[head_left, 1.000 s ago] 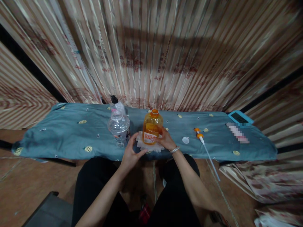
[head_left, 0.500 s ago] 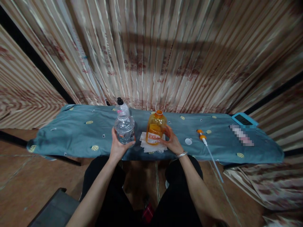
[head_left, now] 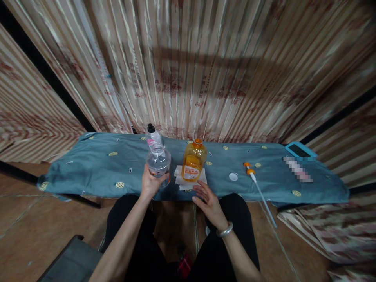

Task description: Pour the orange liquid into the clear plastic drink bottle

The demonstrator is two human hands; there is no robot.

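Note:
My left hand [head_left: 152, 183] is wrapped round a clear, capless plastic bottle [head_left: 158, 159], tilted slightly, near the front edge of the cloth. Behind it stands another clear bottle with a black cap [head_left: 154, 137] and a pink-marked label. An orange see-through bottle [head_left: 194, 160], open at the neck and with a white and red label, stands upright on a white tissue [head_left: 181, 182]. My right hand [head_left: 209, 203], a silver bangle at its wrist, hovers in front of the tissue with its fingers apart, holding nothing.
A teal patterned cloth [head_left: 96, 172] covers the long, narrow table. To the right lie a small white disc [head_left: 233, 177], an orange and white pump head [head_left: 249, 171] with its tube past the front edge, and a blue-framed device [head_left: 300, 150]. A grey stool [head_left: 70, 260] stands lower left.
My right hand has let go of the orange bottle and drawn back toward me. My left hand has shifted the clear bottle slightly right and toward me.

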